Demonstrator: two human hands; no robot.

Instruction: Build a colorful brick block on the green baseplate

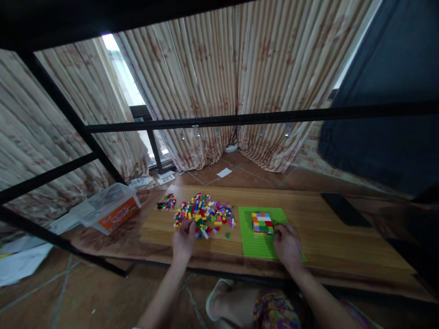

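Note:
A heap of small toy building bricks point(202, 211) in many colours lies on the wooden board. At its near left edge is my left hand point(184, 238), fingers curled together; whatever they hold is hidden. A green baseplate point(248, 242) bears a low, roughly square block of stacked bricks point(262, 224) in mixed colours. Against the right side of that block, my right hand point(287, 244) has its thumb and fingers pinched together, its fingertips close to or touching the bricks. What sits between them is too small to make out.
A smaller brick pile point(167, 201) lies left of the heap. On the wooden board point(329, 242) rests a dark flat phone-like object point(345, 210). A clear plastic box point(109, 208) with an orange label stands at left. A black metal bar point(206, 122) crosses beyond the board.

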